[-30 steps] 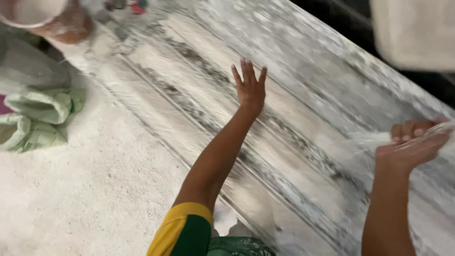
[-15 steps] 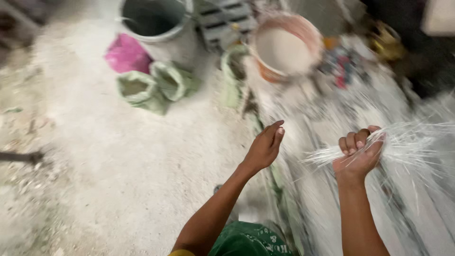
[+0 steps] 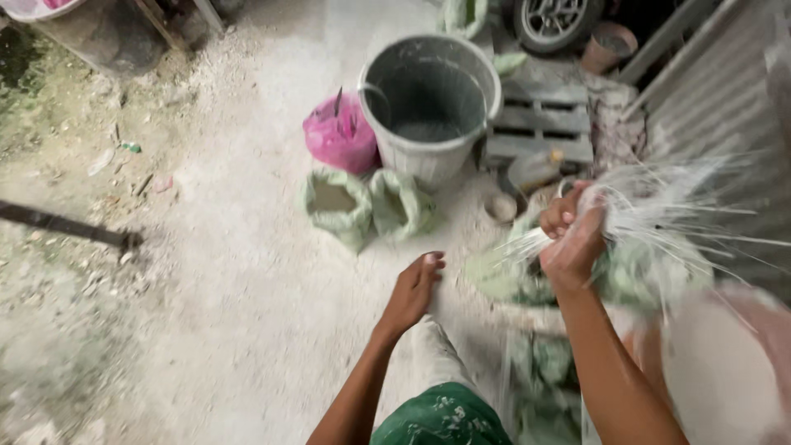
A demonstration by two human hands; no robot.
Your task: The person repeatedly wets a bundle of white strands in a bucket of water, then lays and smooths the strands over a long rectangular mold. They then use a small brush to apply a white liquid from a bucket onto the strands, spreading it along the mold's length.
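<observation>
My right hand (image 3: 572, 235) is closed around a bundle of thin white fibres (image 3: 659, 214) that fan out to the right. My left hand (image 3: 414, 288) hangs loose above the dusty floor, fingers curled and apart, holding nothing. Below it shows my knee in green, plaster-spattered cloth (image 3: 441, 416). A pale basin of white mix (image 3: 721, 371) sits at the lower right, blurred, just under my right forearm.
A large grey bucket (image 3: 432, 103) stands ahead, with a pink bag (image 3: 338, 136) to its left and two open green sacks (image 3: 362, 202) in front. A wooden pallet (image 3: 540, 128), a wheel (image 3: 556, 21) and corrugated sheeting (image 3: 725, 91) lie to the right.
The view has swung away from the white-coated slab toward the floor and bucket. My left hand left the slab and dropped low. My right hand keeps hold of the fibre bundle.
</observation>
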